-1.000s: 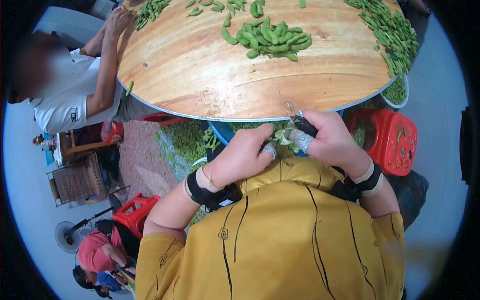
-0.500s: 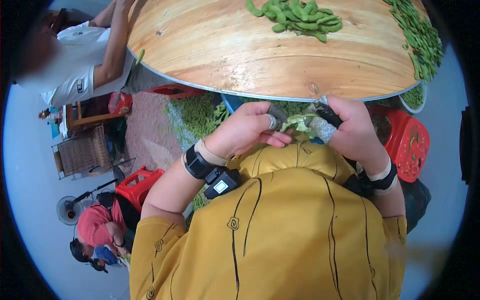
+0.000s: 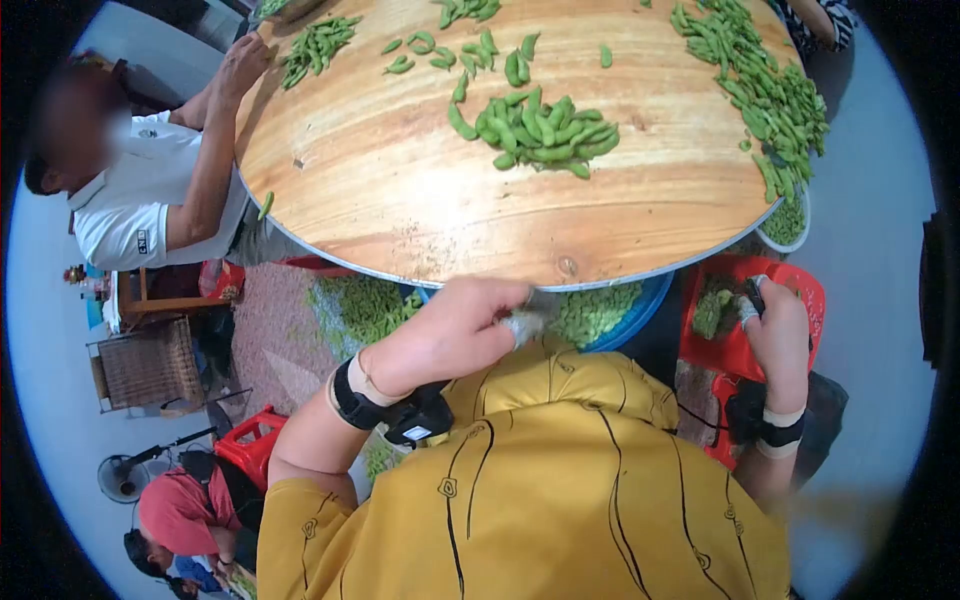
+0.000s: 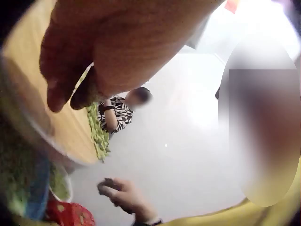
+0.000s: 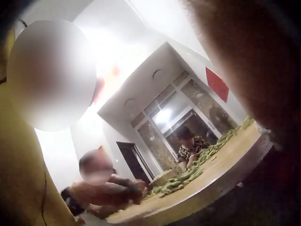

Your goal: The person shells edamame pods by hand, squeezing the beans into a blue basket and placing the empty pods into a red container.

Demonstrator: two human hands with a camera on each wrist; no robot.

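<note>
My left hand (image 3: 465, 325) is held at the near table edge beside a blue basin (image 3: 655, 305) of shelled green beans. Grey wrapping covers its thumb; the fingertips blur in the head view. In the left wrist view a gap shows between finger and thumb. Off to the right, my right hand (image 3: 780, 335) is over a red plastic stool (image 3: 808, 300), its wrapped thumb and dark-covered finger close to a clump of green hulls (image 3: 712, 312). I cannot tell whether a hull is between them. A heap of edamame pods (image 3: 545, 130) lies on the round wooden table (image 3: 400, 170).
More pods (image 3: 750, 90) line the table's right side, above a white bowl (image 3: 787, 225) of greens. At the left a person in a white shirt (image 3: 130, 200) sits with hands on the table. Pods and hulls (image 3: 365, 305) cover floor sheeting behind my left arm.
Both hands were together on a green pod over my lap. Now they are apart: my right hand has swung right to the red stool, and my left hand stays near the basin.
</note>
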